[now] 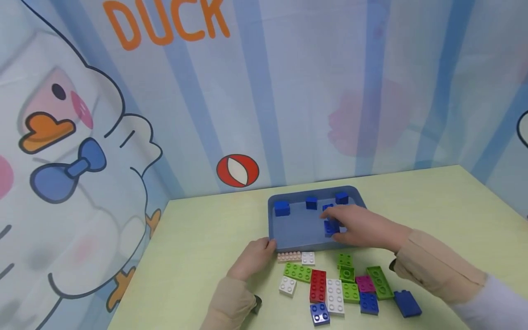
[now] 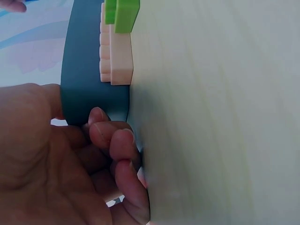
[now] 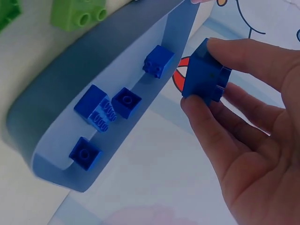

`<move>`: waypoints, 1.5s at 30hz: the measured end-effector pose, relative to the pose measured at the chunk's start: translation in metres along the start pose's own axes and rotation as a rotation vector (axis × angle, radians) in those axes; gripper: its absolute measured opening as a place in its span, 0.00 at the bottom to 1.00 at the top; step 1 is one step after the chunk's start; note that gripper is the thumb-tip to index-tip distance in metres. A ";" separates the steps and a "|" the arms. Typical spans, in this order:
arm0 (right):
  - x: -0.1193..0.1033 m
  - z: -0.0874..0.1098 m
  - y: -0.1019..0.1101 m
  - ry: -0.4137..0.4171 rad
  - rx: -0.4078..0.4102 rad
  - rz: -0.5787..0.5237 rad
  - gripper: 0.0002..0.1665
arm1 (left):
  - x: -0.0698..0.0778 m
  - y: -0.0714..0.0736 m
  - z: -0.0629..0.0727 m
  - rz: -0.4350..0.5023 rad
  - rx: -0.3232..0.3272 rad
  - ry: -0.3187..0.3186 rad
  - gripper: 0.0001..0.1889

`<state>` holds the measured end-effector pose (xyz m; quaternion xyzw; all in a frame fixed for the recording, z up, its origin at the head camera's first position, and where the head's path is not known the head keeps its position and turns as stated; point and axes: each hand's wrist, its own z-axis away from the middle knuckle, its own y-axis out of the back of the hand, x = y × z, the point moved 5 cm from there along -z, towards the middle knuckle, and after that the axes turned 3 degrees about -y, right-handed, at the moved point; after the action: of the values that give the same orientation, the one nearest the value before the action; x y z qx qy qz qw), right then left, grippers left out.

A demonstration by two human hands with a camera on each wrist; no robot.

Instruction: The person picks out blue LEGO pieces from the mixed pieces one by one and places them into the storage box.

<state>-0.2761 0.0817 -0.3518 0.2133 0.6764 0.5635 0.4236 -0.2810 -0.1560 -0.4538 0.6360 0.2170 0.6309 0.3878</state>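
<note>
A blue tray (image 1: 294, 234) stands toward the back of the table, with several blue toy bricks (image 1: 282, 208) spread inside it. My right hand (image 1: 363, 224) is over the tray's right half. In the right wrist view, its thumb and fingers pinch another blue brick (image 3: 199, 75) by opposite sides, apart from the ones in the tray. My left hand (image 1: 253, 256) grips the tray's near left corner. The left wrist view shows the thumb over the rim (image 2: 70, 101) and the other fingers curled against the outer wall.
Close in front of the tray lie a pale pink brick (image 1: 289, 256) and a small white brick (image 1: 308, 258). Nearer are a red brick (image 1: 318, 285), a long white brick (image 1: 335, 295), a magenta brick (image 1: 365, 283), and several green and blue ones. A printed curtain (image 1: 297, 91) hangs behind the table.
</note>
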 end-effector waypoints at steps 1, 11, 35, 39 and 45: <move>-0.001 -0.002 0.001 0.003 0.008 0.008 0.27 | 0.000 0.000 0.000 -0.002 0.000 0.000 0.22; -0.009 -0.030 0.008 0.020 0.024 0.007 0.25 | 0.000 0.000 0.000 -0.005 0.004 0.003 0.23; -0.022 -0.088 0.017 0.064 -0.010 0.010 0.24 | 0.001 0.001 0.000 0.002 0.005 -0.008 0.20; -0.017 -0.095 0.014 0.062 -0.014 -0.002 0.24 | 0.000 0.000 0.000 0.007 0.003 -0.007 0.21; -0.001 -0.109 0.006 -0.009 -0.015 -0.045 0.25 | 0.001 0.001 0.000 -0.004 0.011 -0.018 0.21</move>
<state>-0.3651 0.0189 -0.3451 0.1973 0.6750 0.5579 0.4408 -0.2817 -0.1563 -0.4524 0.6434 0.2183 0.6230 0.3877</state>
